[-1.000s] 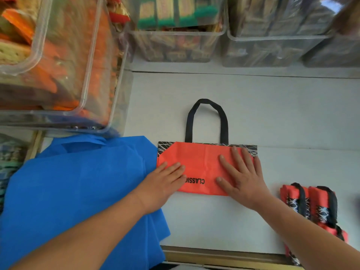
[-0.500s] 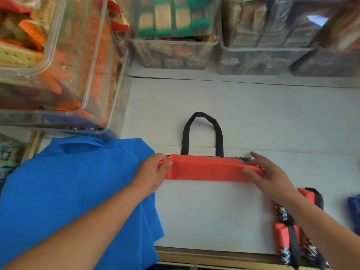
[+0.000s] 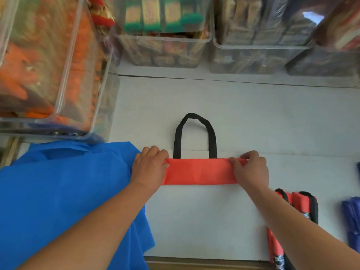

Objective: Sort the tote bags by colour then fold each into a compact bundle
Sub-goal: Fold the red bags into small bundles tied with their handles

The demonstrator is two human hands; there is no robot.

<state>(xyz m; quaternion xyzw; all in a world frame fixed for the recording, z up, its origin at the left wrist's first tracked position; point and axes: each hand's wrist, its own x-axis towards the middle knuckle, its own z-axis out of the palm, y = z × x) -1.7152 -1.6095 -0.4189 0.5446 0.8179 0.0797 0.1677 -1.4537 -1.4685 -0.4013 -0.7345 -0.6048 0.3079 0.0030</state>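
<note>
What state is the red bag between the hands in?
Folded: the red bag is a narrow flat strip, handle sticking out, left hand and right hand gripping its ends.

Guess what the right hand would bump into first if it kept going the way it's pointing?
Probably the black handle of the red bag. The right hand points away and slightly left, and that strap lies just ahead, though the exact angle is hard to judge.

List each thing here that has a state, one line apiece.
Red tote bag: folded into a flat strip, not yet a bundle.
Black handle: lying flat, sticking out beyond the strip.
Left hand: grips the strip's left end.
Right hand: pinches the strip's right end.
Blue tote bags: unfolded, lying flat.
Red bundles: folded compact.
Clear bins: full.
</note>
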